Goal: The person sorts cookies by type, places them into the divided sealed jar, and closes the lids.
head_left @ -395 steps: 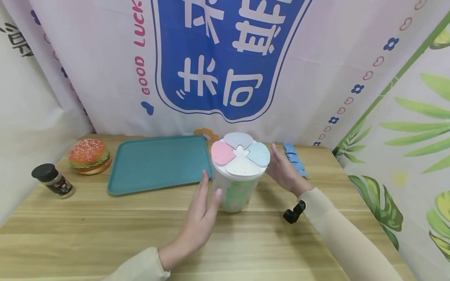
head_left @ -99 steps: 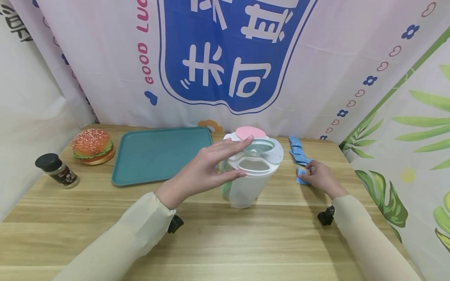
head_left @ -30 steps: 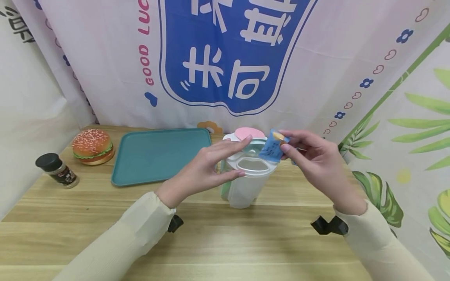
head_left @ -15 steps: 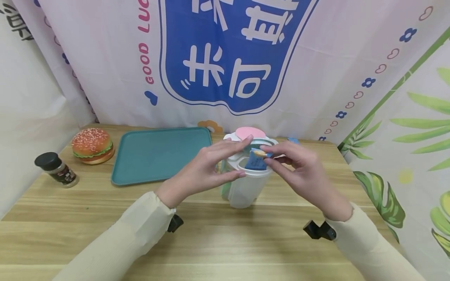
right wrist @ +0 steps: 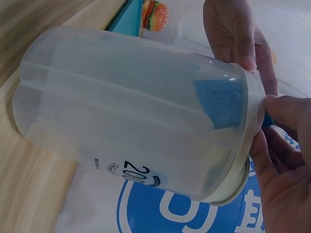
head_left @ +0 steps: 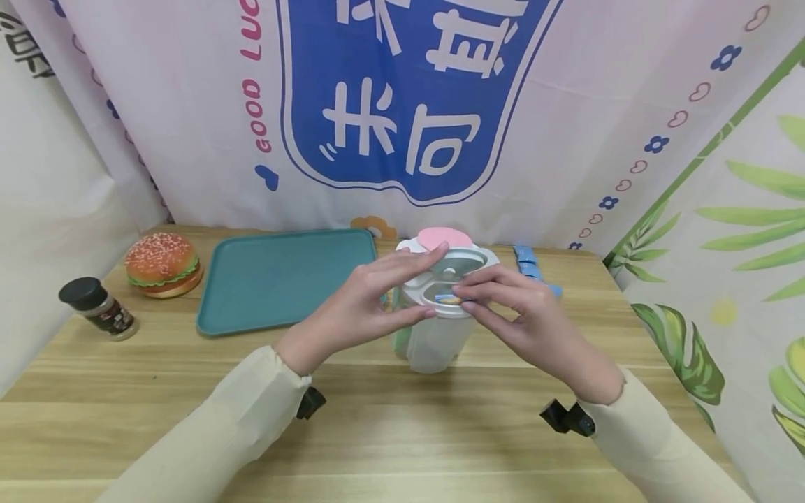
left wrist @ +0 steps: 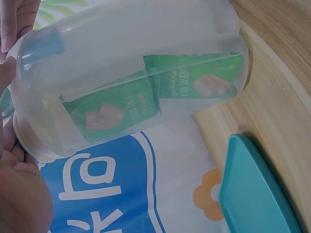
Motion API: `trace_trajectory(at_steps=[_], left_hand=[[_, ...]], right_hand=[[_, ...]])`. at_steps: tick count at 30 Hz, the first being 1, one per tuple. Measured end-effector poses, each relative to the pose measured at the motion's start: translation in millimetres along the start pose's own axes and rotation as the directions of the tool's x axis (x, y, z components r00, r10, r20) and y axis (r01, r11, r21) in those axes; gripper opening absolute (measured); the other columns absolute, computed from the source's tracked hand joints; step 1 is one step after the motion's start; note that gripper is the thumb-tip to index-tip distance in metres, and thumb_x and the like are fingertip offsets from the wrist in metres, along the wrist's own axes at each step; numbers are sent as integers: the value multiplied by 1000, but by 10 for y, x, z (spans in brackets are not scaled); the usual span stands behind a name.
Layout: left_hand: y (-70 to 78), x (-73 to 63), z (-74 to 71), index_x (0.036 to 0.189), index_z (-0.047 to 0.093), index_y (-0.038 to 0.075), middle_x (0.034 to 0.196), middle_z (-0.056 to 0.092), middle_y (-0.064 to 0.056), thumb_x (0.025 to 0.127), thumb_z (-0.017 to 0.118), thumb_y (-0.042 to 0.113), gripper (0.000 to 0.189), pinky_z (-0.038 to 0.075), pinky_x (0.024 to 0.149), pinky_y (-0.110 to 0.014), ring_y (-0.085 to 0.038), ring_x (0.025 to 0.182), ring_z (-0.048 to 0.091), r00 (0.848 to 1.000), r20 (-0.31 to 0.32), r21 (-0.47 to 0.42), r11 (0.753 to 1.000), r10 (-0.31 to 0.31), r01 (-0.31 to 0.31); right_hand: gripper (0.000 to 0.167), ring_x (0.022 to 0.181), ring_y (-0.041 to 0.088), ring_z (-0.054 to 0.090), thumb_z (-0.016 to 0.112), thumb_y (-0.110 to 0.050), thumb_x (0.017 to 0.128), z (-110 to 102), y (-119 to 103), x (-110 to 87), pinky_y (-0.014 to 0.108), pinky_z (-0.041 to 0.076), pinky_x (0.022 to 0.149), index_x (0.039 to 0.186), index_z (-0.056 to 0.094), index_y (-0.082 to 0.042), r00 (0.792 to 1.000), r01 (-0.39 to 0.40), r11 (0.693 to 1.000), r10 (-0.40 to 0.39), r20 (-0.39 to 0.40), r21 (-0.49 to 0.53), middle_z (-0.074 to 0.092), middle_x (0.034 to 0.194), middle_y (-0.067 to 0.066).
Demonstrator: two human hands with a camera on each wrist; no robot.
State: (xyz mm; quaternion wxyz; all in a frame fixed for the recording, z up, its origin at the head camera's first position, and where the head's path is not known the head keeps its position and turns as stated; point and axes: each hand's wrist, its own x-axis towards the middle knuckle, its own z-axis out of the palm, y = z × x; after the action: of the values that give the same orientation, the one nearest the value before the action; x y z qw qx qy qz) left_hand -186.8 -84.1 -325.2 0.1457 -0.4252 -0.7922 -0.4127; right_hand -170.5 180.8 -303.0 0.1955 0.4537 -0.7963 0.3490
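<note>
A translucent container (head_left: 432,346) stands upright on the table, its white lid fitted with coloured flaps. One lid opening faces me, a raised teal flap (head_left: 462,261) behind it. My left hand (head_left: 361,302) touches the lid from the left, fingers fairly straight and thumb at the front rim. Between thumb and fingers, my right hand (head_left: 525,314) pinches a small blue packet (head_left: 448,300) in that opening. Through the wall, the right wrist view shows the blue packet (right wrist: 219,102) mostly below the rim. Green packets (left wrist: 114,114) fill another compartment in the left wrist view.
Left of the container lies a teal tray (head_left: 283,283). Farther left are a toy hamburger (head_left: 162,264) and a black-capped seasoning jar (head_left: 99,309). Several blue packets (head_left: 527,264) lie right of the container, partly behind my right hand.
My right hand picked a blue packet off the table, carried it left over the lid and lowered it into the opening. Earlier the container was turned and a flap raised. My left hand stays put lately.
</note>
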Motion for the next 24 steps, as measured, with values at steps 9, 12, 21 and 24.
trace_trajectory(at_steps=[9, 12, 21, 24], left_hand=[[-4, 1, 0, 159, 47, 16, 159, 56, -2, 92, 82, 22, 75, 43, 125, -46, -24, 149, 52, 1000, -2, 3, 1000, -10, 10], [-3, 2, 1, 159, 47, 16, 159, 55, -3, 93, 82, 21, 75, 44, 124, -47, -25, 149, 52, 1000, -1, 1, 1000, -10, 10], [8, 9, 8, 159, 47, 16, 159, 55, -1, 93, 82, 22, 75, 44, 124, -45, -24, 149, 52, 1000, 4, -1, 1000, -15, 15], [4, 11, 12, 159, 47, 17, 159, 55, -1, 93, 82, 23, 75, 44, 125, -44, -23, 149, 52, 1000, 8, 0, 1000, -18, 18]], right_hand=[[31, 106, 26, 71, 78, 13, 85, -9, 4, -8, 6, 54, 91, 112, 80, -2, 997, 36, 997, -31, 73, -69, 74, 115, 10], [32, 108, 25, 71, 77, 11, 86, -12, -3, -13, 9, 55, 91, 114, 80, -2, 995, 37, 995, -29, 94, -88, 74, 116, 10], [37, 113, 23, 71, 77, 6, 89, -21, -32, -26, 35, 64, 90, 123, 78, -8, 988, 11, 990, 10, 153, -139, 77, 120, 5], [37, 113, 23, 71, 77, 5, 89, -23, -33, -28, 37, 65, 91, 123, 78, -8, 988, 13, 989, 10, 151, -145, 77, 120, 5]])
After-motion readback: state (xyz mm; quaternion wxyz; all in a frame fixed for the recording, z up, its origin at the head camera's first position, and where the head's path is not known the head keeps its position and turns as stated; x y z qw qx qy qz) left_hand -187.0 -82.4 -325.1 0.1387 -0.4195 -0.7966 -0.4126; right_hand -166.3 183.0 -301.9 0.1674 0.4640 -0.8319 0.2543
